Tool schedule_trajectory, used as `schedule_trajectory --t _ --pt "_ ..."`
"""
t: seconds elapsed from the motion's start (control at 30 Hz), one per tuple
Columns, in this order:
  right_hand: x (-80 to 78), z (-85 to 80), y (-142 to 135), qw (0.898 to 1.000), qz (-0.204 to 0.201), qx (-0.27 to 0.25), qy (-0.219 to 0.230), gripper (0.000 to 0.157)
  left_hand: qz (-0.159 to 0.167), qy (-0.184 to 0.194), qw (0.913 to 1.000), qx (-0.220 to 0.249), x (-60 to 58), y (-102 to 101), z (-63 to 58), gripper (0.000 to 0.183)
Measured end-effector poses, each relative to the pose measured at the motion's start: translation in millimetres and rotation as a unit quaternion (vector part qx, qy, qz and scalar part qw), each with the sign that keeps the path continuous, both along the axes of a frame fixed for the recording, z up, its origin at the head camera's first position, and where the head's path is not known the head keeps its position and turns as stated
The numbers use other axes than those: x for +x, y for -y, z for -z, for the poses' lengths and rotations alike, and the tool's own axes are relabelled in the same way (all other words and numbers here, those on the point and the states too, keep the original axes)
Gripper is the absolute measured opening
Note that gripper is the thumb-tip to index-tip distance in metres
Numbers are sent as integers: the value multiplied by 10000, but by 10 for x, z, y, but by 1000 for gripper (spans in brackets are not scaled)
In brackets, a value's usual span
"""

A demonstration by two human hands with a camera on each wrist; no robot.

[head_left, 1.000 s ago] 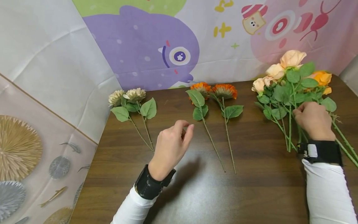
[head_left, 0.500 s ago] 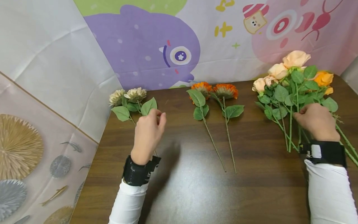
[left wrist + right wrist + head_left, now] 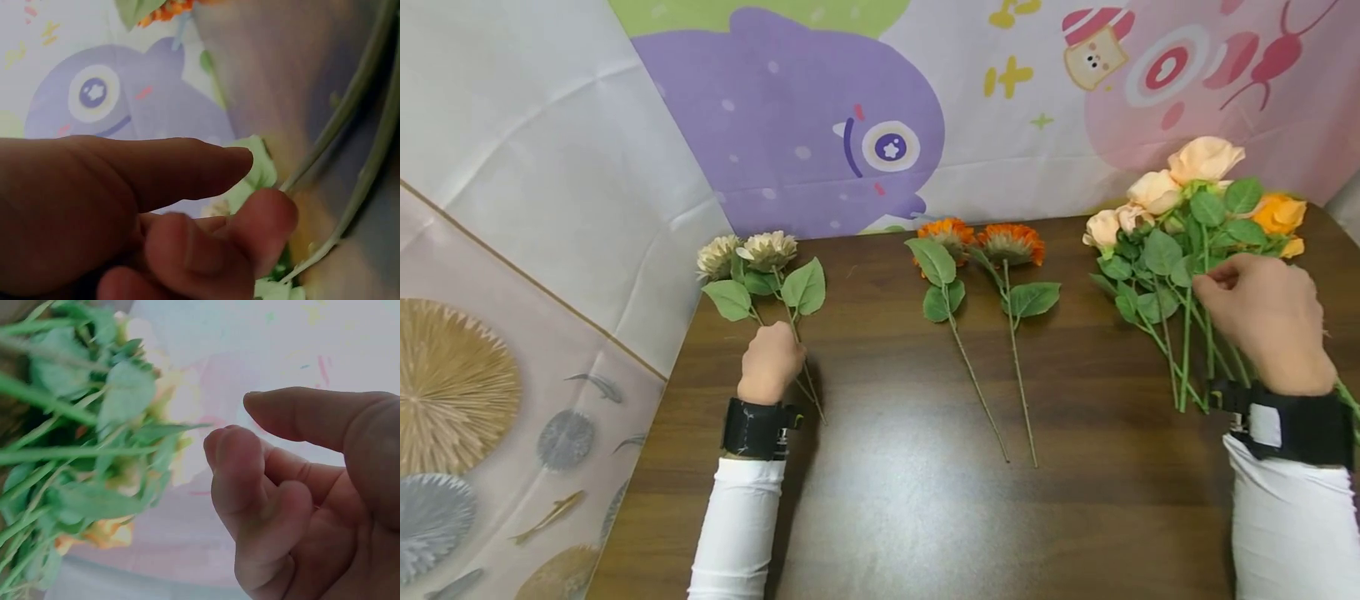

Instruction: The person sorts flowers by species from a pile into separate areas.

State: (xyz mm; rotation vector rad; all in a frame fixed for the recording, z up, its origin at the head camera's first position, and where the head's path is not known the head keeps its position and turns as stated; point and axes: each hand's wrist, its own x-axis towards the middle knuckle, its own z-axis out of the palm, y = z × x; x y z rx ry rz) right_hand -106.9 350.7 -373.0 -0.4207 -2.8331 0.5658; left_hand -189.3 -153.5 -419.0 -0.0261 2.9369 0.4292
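In the head view my left hand (image 3: 771, 362) is at the stems of two cream flowers (image 3: 769, 250) on the left of the table. The left wrist view shows its thumb apart from the bent fingers, with two thin stems (image 3: 340, 115) just beyond the fingertips and nothing held. My right hand (image 3: 1270, 321) hovers over the bunch of roses on the right, peach roses (image 3: 1206, 158) and an orange rose (image 3: 1279, 213) among them. In the right wrist view its fingers are loosely bent, with a gap to the thumb and no stem between them.
Two orange flowers (image 3: 1011, 243) with long stems lie mid-table, between the hands. A cartoon-printed cloth (image 3: 820, 125) hangs along the back of the brown wooden table (image 3: 910, 500). Pale patterned cloth (image 3: 557, 275) borders the left side.
My left hand has moved left and down from beside the orange flowers to the cream flowers' stems. The right hand has shifted slightly up and away from the rose stems.
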Motion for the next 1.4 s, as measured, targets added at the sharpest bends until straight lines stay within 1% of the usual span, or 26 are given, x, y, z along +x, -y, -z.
schedule_trajectory --t 0.1,0.2,0.3,0.43,0.53,0.67,0.73,0.8,0.93,1.07,1.17,1.2,1.27,1.33,1.4 --pt "-2 -47 95 9993 -230 97 -265 34 55 199 9998 -23 -11 -25 29 21" --pt "1 -98 189 9979 -430 151 -458 32 106 314 9995 -11 -11 -38 61 23" --pt "2 -142 290 9967 -561 133 -578 29 110 299 9995 32 -12 -41 93 22" --pt "21 -191 399 9958 -716 42 -564 28 117 279 9995 109 -23 -41 111 17" --pt "45 -225 475 9946 -858 -2 -586 27 138 88 9995 258 -26 -42 90 15" --pt "76 -252 586 9922 -1045 11 -687 24 272 -262 9983 449 -10 -66 24 23" --pt "90 -258 642 9912 -1123 -8 -706 22 404 -434 9971 488 4 -91 -17 29" --pt "101 -261 697 9894 -1239 15 -761 21 500 -638 9950 588 27 -126 -60 35" --pt "122 -264 836 9838 -1583 64 -844 18 644 -1209 9872 819 108 -217 -173 44" --pt "156 -238 1058 9737 -2111 -48 -859 12 790 -1688 9751 1199 238 -344 -317 41" --pt "180 -194 1272 9603 -2664 -402 -722 9 947 -2083 9606 1577 364 -477 -413 30" --pt "191 -176 1346 9545 -2856 -569 -638 8 1026 -2186 9546 1746 409 -528 -438 25" --pt "210 -134 1479 9393 -3257 -987 -437 8 1221 -2432 9400 2056 498 -634 -470 17" --pt "237 -93 1597 9223 -3580 -1441 -199 11 1484 -2618 9229 2402 586 -741 -488 12" --pt "259 -54 1691 9044 -3842 -1857 39 16 1780 -2769 9032 2753 669 -844 -489 10"
